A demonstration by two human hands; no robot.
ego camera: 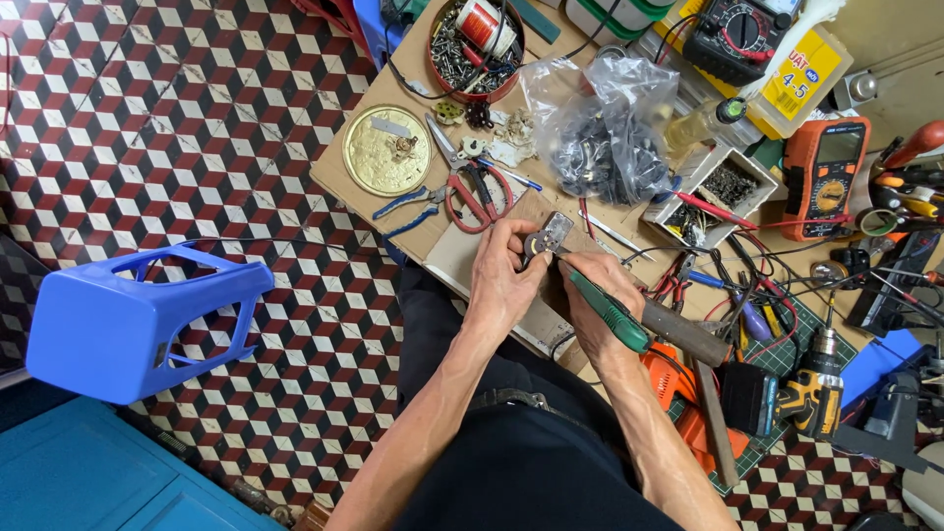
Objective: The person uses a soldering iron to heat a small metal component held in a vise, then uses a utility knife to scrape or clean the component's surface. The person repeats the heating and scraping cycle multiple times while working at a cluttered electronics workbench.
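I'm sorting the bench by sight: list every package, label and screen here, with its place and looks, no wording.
Orange multimeter: right of the bench, upright slab, grey screen above a round dial.
Black multimeter: top edge, dark body, dial, red lead.
Pale plastic bottle: top right, lying tilted, yellow label with a blue patch.
Clear plastic bag: centre top, crumpled, full of small dark parts.
Round red tin: top centre, open, holding screws.

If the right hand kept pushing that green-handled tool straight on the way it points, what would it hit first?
Most likely the small grey part pinched in the left hand: the green-handled tool in the right hand seems to point at it. Depth is hard to judge.
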